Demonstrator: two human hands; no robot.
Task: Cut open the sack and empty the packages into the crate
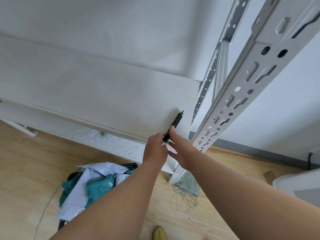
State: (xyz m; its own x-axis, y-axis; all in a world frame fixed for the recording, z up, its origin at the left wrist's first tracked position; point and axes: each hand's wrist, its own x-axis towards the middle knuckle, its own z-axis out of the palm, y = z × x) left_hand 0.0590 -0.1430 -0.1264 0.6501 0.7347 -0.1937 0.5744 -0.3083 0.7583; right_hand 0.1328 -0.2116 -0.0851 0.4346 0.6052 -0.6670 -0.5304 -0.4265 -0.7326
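- Two bare hands meet at the front edge of a white shelf board (107, 94), both on one black cutter (173, 126).
- Left hand (156, 149): fingers curled round the lower end of the cutter, back of the hand toward the camera; fingertips hidden behind the tool.
- Right hand (180, 149): thumb pressed along the cutter's body, the other fingers spread loosely below it; a pinch rather than a full grip, as far as can be seen.
- Cutter lies tilted, its tip pointing up and to the right, over the shelf board near the right-hand corner. Whether a blade is out cannot be told.
- Perforated white rack upright (242, 94) runs diagonally just right of the hands; a second upright (210, 80) stands behind it.
- Crate (133, 165): dark, on the wooden floor (26, 170) below the left forearm, mostly covered. Only a bit of rim shows at the top and a dark corner at lower left.
- Packages (97, 184) heaped in and over the crate: white mailers and teal bags, some with printed labels.
- Greenish sack (187, 185) lies flat on the floor at the foot of the rack, frayed threads (183, 200) trailing from its edge.
- Yellow shoe tip (159, 233) at the bottom edge.
- White wall (285, 104) with grey skirting at right.
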